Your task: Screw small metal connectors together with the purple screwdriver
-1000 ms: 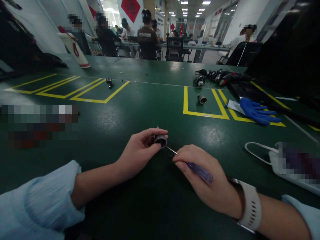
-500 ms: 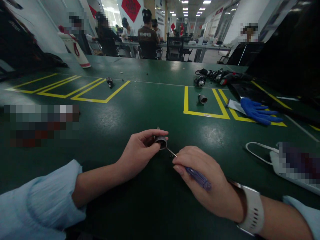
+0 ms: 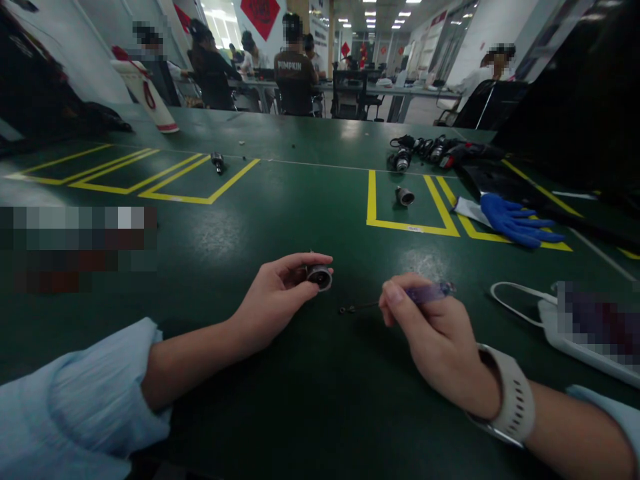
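My left hand (image 3: 275, 290) is closed round a small grey metal housing (image 3: 319, 276), its round opening turned toward me. A little to the right, my right hand (image 3: 435, 340) grips a screwdriver (image 3: 427, 292) with a see-through purple handle and a thin shaft. The shaft points left, low over the table. Close to its tip are tiny dark ring-like pieces (image 3: 343, 310); whether the tip touches them I cannot tell.
A similar metal housing (image 3: 404, 195) lies inside a yellow taped box. Beyond it are black cables and parts (image 3: 420, 153); a blue glove (image 3: 517, 220) is at right, above a pale device (image 3: 565, 340). Another dark metal part (image 3: 217, 163) sits far left. People sit behind the table.
The screwdriver has come out of the housing and swung right, its handle now raised and pointing away to the right. My right hand has turned over with it. My left hand barely moved.
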Tool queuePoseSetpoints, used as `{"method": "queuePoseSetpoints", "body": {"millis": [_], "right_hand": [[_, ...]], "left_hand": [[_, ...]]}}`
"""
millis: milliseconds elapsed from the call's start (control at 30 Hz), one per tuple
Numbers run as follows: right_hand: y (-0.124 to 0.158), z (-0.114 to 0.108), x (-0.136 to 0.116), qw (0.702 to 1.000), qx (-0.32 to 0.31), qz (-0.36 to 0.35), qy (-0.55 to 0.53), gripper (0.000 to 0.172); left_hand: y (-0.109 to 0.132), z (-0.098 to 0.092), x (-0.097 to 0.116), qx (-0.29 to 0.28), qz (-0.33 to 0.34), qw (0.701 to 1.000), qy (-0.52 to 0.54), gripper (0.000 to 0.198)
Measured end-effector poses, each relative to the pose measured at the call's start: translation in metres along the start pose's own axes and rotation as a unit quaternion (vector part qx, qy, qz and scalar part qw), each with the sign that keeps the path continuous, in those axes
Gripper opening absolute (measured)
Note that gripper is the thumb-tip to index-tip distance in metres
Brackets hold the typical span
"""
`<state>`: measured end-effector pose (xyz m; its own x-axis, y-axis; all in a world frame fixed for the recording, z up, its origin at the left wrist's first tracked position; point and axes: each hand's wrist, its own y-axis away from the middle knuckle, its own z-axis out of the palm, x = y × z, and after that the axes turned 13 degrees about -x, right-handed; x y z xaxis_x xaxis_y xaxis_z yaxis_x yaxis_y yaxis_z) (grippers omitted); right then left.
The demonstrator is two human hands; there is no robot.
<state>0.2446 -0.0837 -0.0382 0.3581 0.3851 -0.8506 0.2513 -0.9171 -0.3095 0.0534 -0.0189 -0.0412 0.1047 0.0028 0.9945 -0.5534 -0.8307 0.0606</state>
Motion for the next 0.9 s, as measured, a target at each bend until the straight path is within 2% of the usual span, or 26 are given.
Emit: {"method": "queuePoseSetpoints", "body": {"millis": [300, 500, 700, 800, 900], "right_hand": [[-0.002, 0.003, 0.005, 0.999, -0.031, 0.011, 0.021, 0.023], [-0.004, 0.000, 0.000, 0.998, -0.054, 0.016, 0.040, 0.026], [-0.003, 0.004, 0.006, 0.995, -0.057, 0.048, -0.060, 0.027], [-0.001, 0.005, 0.012, 0.989, -0.022, 0.005, -0.146, 0.022], [0.001, 0.004, 0.011, 0.988, -0.006, -0.066, -0.140, 0.015]], "left_hand": [[0.000, -0.002, 0.000, -0.018, -0.009, 1.000, 0.017, 0.035], [0.001, -0.001, 0.003, -0.024, -0.016, 0.999, 0.031, 0.036], [0.000, -0.001, 0.002, -0.021, -0.005, 0.999, 0.044, 0.031], [0.000, 0.000, 0.002, -0.013, -0.003, 0.999, 0.044, 0.030], [0.000, 0.000, 0.002, -0.012, -0.005, 0.999, 0.043, 0.031]]}}
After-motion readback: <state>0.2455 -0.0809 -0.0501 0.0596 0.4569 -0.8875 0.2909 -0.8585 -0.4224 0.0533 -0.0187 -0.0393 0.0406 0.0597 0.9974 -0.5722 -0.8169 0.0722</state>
